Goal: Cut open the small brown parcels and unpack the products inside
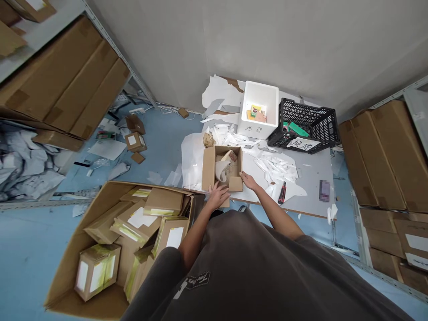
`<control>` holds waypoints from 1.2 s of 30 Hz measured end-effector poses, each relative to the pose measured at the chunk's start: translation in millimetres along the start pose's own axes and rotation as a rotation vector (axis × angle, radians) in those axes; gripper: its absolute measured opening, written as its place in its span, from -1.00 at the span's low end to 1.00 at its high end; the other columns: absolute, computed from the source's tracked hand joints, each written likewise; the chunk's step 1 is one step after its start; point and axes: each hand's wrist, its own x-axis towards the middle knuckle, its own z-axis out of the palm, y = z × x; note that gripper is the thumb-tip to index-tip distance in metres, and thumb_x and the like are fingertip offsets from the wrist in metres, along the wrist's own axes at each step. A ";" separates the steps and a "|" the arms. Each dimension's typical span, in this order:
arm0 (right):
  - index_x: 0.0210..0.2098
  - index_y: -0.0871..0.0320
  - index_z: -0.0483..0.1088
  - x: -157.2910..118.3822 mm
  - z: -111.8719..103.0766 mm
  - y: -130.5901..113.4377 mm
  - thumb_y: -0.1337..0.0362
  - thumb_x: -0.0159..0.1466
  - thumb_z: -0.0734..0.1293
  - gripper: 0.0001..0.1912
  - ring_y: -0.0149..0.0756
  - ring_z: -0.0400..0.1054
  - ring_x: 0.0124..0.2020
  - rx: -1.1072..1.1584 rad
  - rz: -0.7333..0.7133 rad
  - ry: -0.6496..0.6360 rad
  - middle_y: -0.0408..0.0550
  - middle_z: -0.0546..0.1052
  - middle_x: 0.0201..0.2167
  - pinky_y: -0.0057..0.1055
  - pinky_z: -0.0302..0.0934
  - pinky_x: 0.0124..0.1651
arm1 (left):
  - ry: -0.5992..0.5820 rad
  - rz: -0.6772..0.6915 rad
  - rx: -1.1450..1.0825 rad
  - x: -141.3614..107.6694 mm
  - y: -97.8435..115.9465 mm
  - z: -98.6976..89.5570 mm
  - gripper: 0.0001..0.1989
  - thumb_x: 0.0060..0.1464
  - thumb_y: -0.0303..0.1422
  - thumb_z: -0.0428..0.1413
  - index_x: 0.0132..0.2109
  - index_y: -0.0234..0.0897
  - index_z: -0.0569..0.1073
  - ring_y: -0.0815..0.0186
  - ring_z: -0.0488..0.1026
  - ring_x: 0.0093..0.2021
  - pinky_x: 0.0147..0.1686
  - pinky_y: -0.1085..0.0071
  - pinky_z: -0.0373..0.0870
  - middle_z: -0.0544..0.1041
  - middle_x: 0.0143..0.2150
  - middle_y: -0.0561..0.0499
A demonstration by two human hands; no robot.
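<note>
An opened cardboard box [208, 169] sits at the table's front edge with its flaps folded out. Inside lie white crumpled paper and a small reddish-brown item [232, 155] whose kind I cannot make out. My left hand [218, 196] rests at the box's near left side, fingers spread over the front flap and edge. At the near right corner, my right hand [248, 180] grips the box's side wall. Torn white paper strips [274, 162] lie to the right, and a wad of brown paper [209, 140] is just behind the box.
A white foam bin [256, 128] with small packets and a black crate [307, 120] with green items stand at the table's back. A red-black tool [282, 193] lies near the front edge. On my left stands a large carton [70, 249] of taped boxes; shelves flank both sides.
</note>
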 end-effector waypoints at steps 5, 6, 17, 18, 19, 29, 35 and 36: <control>0.16 0.24 0.52 -6.6 -31.8 -0.1 0.22 0.52 0.21 -0.62 0.07 0.50 0.16 -0.282 0.065 0.158 0.29 0.63 0.09 -0.23 0.32 0.19 | 0.033 -0.005 0.036 3.5 3.5 10.0 -0.71 0.35 -0.25 0.24 0.16 -0.08 0.66 -0.14 0.23 0.50 0.50 -0.47 -0.36 0.65 0.23 -0.12; 0.19 0.26 0.50 -6.1 -34.4 -4.6 0.28 0.48 0.23 -0.62 0.08 0.47 0.19 -0.337 0.002 0.213 0.32 0.60 0.11 -0.21 0.32 0.20 | 0.040 -0.006 0.050 2.7 5.1 11.4 -0.71 0.35 -0.29 0.23 0.17 -0.08 0.64 -0.12 0.27 0.47 0.50 -0.46 -0.37 0.67 0.20 -0.11; 0.23 0.21 0.51 103.6 11.5 -94.1 0.51 0.31 0.35 -0.50 0.13 -0.09 0.61 -0.637 -0.570 -0.090 0.26 0.19 0.57 0.18 -0.10 0.54 | 0.022 0.000 0.201 -2.0 11.1 8.9 -0.63 0.42 -0.45 0.03 0.18 -0.04 0.63 0.03 0.48 0.08 0.53 -0.37 -0.35 0.67 -0.05 -0.09; 0.18 0.21 0.54 112.4 15.2 -96.4 0.49 0.31 0.37 -0.55 0.11 -0.05 0.60 -0.652 -0.565 -0.104 0.24 0.27 0.53 0.18 -0.14 0.55 | 0.024 -0.007 0.215 -2.2 11.0 9.7 -0.61 0.41 -0.47 0.03 0.17 -0.03 0.63 0.04 0.48 0.07 0.53 -0.36 -0.34 0.67 -0.07 -0.09; 0.14 0.21 0.56 120.1 18.3 -97.6 0.47 0.30 0.39 -0.59 0.09 0.01 0.57 -0.667 -0.556 -0.118 0.24 0.35 0.48 0.16 -0.16 0.56 | 0.025 -0.014 0.227 -2.2 11.2 10.6 -0.60 0.40 -0.48 0.03 0.17 -0.01 0.64 0.03 0.48 0.06 0.53 -0.35 -0.33 0.67 -0.07 -0.09; -0.05 0.22 0.65 130.5 7.2 -83.9 0.48 0.39 0.31 -0.72 0.07 0.34 0.17 -0.764 -0.510 -0.129 0.30 0.58 0.12 -0.12 0.23 0.22 | -0.011 -0.020 0.274 -0.7 -20.3 -12.0 -0.65 0.38 -0.49 0.08 0.03 0.00 0.69 0.05 0.51 0.06 0.56 -0.28 -0.23 0.66 -0.14 -0.05; 0.02 0.17 0.62 89.9 -17.5 -71.1 0.46 0.43 0.26 -0.68 0.01 0.34 0.06 -0.680 -0.511 -0.063 0.23 0.57 0.03 -0.23 0.22 0.05 | -0.083 0.043 0.337 8.3 -52.0 -49.4 -0.69 0.25 -0.55 0.12 -0.19 -0.13 0.73 -0.01 0.55 0.04 0.57 -0.21 -0.15 0.68 -0.25 -0.14; 0.01 0.17 0.61 82.3 -21.3 -69.8 0.44 0.44 0.25 -0.69 0.00 0.34 0.04 -0.654 -0.508 -0.041 0.21 0.57 0.02 -0.24 0.22 0.04 | -0.078 0.044 0.344 10.1 -53.6 -52.0 -0.69 0.24 -0.56 0.11 -0.21 -0.16 0.73 -0.03 0.56 0.05 0.57 -0.19 -0.12 0.68 -0.25 -0.17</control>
